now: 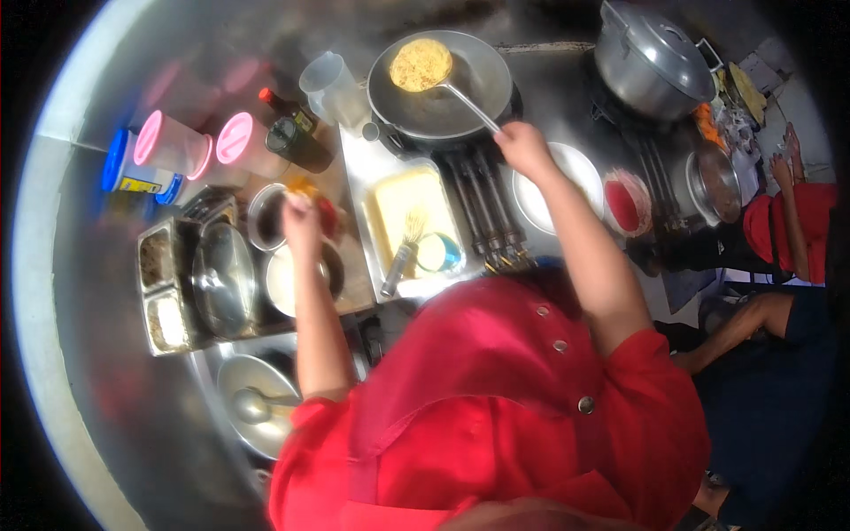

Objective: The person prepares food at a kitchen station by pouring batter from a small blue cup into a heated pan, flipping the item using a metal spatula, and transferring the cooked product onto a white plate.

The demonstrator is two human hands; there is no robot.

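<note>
My right hand (524, 147) grips the metal handle of a ladle or turner (469, 106). Its head lies under or behind a round, browned yellow piece of food (421, 64), at the left side of a wok (483, 73) on the stove. My left hand (302, 222) is blurred over the counter to the left, beside a round metal container (265, 222) with dark contents. An orange-yellow thing (302, 186) shows at its fingertips; whether the fingers hold it is unclear. Below that wrist is a bowl of pale contents (282, 282).
Before me stands a tray of yellow liquid (378, 199) with a whisk (402, 262). Pink-lidded tubs (176, 146) and bottles (302, 145) line the left wall. A white plate (528, 192) and a large lidded pot (654, 63) stand rightward. Other people (764, 391) are close by on the right.
</note>
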